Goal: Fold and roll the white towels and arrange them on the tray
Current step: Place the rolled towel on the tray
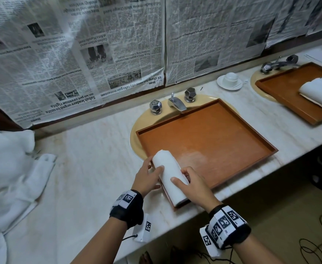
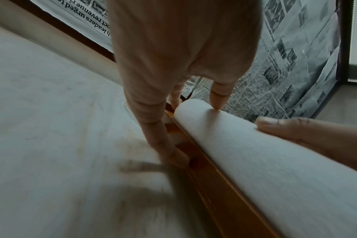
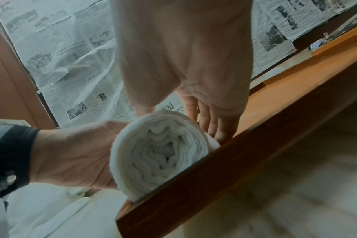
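Note:
A rolled white towel (image 1: 170, 176) lies inside the near-left corner of the brown wooden tray (image 1: 213, 134), along its left rim. My left hand (image 1: 153, 168) is at the roll's left side. Its thumb (image 2: 217, 99) presses the top of the roll (image 2: 255, 153), and its straight fingers (image 2: 153, 128) reach down to the counter outside the tray rim (image 2: 210, 177). My right hand (image 1: 182, 177) holds the roll from the right, thumb on top, fingers down its far side. The right wrist view shows the roll's spiral end (image 3: 159, 153) against the tray wall (image 3: 255, 153).
A heap of loose white towels (image 1: 9, 168) lies at the counter's left end. The tray sits over a sink with a faucet (image 1: 176, 102). A second tray (image 1: 282, 92) at the right holds folded towels (image 1: 320, 90). An upturned cup on a saucer (image 1: 230, 80) stands between them. Newspaper covers the wall.

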